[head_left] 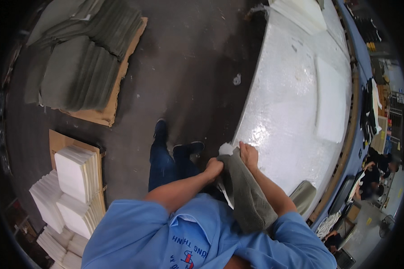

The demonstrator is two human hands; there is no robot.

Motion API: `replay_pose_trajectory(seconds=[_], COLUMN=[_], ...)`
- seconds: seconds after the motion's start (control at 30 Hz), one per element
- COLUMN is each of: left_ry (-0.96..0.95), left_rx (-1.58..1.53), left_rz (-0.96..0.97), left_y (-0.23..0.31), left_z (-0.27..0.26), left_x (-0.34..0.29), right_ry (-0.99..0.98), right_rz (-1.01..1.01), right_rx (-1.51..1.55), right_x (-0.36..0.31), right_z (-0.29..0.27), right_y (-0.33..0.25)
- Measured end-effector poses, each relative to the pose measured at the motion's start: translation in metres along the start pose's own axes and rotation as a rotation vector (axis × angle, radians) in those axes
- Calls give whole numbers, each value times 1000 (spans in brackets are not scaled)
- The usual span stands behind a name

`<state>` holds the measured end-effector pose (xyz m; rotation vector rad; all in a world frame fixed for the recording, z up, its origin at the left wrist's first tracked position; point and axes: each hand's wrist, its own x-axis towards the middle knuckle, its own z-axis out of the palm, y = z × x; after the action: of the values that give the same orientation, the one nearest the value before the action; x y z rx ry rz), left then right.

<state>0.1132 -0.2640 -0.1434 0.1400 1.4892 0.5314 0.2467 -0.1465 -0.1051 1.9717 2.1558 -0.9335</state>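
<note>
1. Two hands meet at the near edge of the long white desk [296,103], both gripping one grey-green fabric cover [249,197] with a lump of white foam [227,148] showing at its top end.
2. Far left, away from the work, grey-green pads lie stacked on a cardboard-topped pallet [81,67], and below them stand stacks of white foam pieces [74,179] on the floor [188,67].
3. The left hand [213,168] is closed in a fist around the upper left edge of the cover; its fingers are curled tight on the cloth.
4. The right hand [248,154] clamps the top of the cover beside the foam, fingers folded over the fabric just at the desk's edge.
5. The cover hangs from both hands down against the person's chest, between the forearms; how much foam is already inside it is hidden.
6. As I judge it, the foam is being worked into the cover, and the next pull calls for both grips to hold while the cloth is drawn along the foam.
7. On the desk lie a flat white foam sheet [332,98] and more white sheets [300,13] at its far end, well apart from the hands.
8. Another grey-green piece [303,195] rests near the right elbow and could snag a wide swing.
9. Far right, other people [377,166] work beyond the desk's blue rim.
</note>
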Motion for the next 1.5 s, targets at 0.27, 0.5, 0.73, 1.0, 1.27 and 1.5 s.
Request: replay_pose_trajectory(seconds=[0.27,0.5,0.73,1.0,1.27,1.5], left_ry=[221,395,465,492,519,554], left_rx=[-350,-65,-81,-33,50,-48], left_rz=[275,157,-68,-161,-190,-229], left_y=[30,47,74,77,53,39], left_z=[-2,22,9,14,24,32], left_x=[-33,-30,-4,10,64,57], right_ry=[-223,-157,53,57,52,42], right_rz=[246,199,106,112,38,102], right_rx=[392,54,-62,-63,-162,-59], right_x=[12,6,13,22,39,28], right_z=[-18,-18,-5,7,33,25], right_y=[-27,-42,-50,-41,-29,-18])
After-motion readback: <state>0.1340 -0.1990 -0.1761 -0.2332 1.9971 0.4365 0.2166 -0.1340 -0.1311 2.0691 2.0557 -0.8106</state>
